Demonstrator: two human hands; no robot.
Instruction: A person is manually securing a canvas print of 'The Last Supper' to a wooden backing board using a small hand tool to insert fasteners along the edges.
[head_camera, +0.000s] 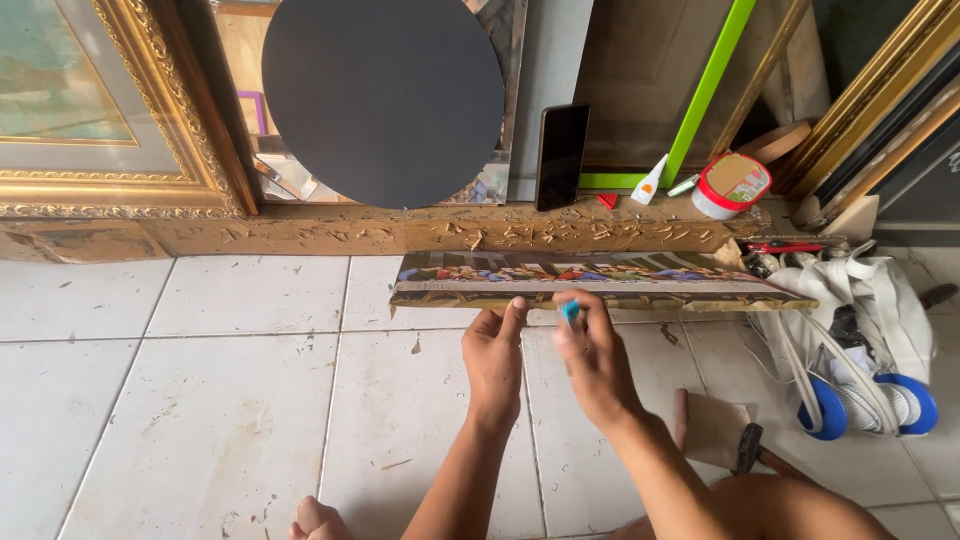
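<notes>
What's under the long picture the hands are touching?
Under the long picture you can see white floor tiles around its edges. The tile right beneath is covered by it. The left hand and right hand hide part of its front edge. The right hand pinches a small blue thing.

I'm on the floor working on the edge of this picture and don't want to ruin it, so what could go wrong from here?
1. The right hand pinches a small blue thing right at the picture edge; a slip could mark the print.
2. The picture rests on the wood beam, with only the left hand steadying it, so it might shift.
3. The phone leans upright behind and could topple if the beam is bumped.
</notes>
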